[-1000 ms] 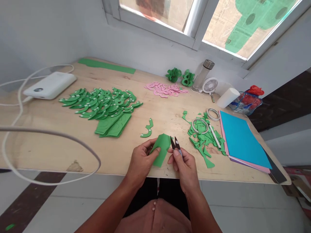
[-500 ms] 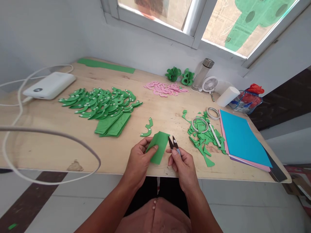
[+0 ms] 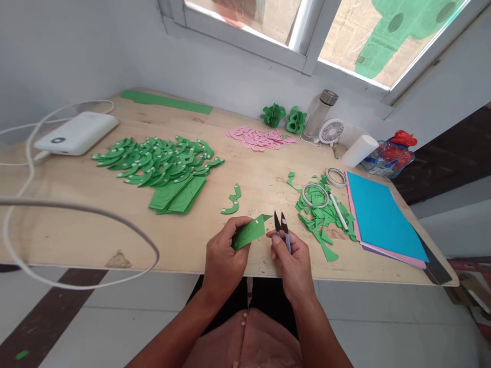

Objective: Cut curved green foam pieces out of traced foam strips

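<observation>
My left hand (image 3: 227, 250) is closed on a piece of green paper (image 3: 250, 233), which is tilted and has a small white patch near its upper edge. A thin green point of paper juts from its right end. In my right hand (image 3: 290, 258) is a pair of thread snips (image 3: 282, 227), dark blades upward and apart, just right of the paper and not touching it. A wavy green cutout (image 3: 232, 200) with white patches lies on the table beyond my left hand. Farther left are a heap of similar green cutouts (image 3: 157, 161) and a stack of green paper pieces (image 3: 178, 196).
Green scraps (image 3: 320, 214), tape rolls (image 3: 336, 177) and a white pen (image 3: 338, 210) lie right, beside coloured sheets (image 3: 385, 220). Pink cutouts (image 3: 261, 139), a bottle (image 3: 320, 115) and a small fan (image 3: 331, 132) are at the back. A white cable (image 3: 153, 245) loops at left near a power bank (image 3: 76, 134).
My left hand has turned the green paper from upright to a slant, showing its white patch. The snips have moved slightly right, away from the paper.
</observation>
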### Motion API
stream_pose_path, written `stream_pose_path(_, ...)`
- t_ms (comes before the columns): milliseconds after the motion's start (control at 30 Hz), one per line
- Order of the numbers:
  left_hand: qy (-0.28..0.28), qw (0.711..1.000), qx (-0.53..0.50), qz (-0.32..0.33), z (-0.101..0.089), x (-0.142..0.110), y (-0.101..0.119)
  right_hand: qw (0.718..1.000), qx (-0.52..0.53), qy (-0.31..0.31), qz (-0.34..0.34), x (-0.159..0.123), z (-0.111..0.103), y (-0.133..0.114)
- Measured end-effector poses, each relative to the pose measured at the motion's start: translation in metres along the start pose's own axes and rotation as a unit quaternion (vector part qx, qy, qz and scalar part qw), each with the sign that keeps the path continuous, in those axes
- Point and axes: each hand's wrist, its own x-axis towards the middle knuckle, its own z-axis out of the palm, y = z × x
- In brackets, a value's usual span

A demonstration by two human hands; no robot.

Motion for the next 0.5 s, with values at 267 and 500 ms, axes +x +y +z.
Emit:
stream_pose_path(267, -0.001, 1.000, 0.013, -0.005, -0.0003, 0.0007, 0.0034, 1.000, 0.011, -0.007, 0.011, 0.0006, 0.0013, 0.0019)
stream_pose_path(500, 0.001, 0.999, -0.035, -0.039, 0.0001, 0.0022, 0.0013, 1.000, 0.003, -0.016, 0.012, -0.0004, 0.0040, 0.0004)
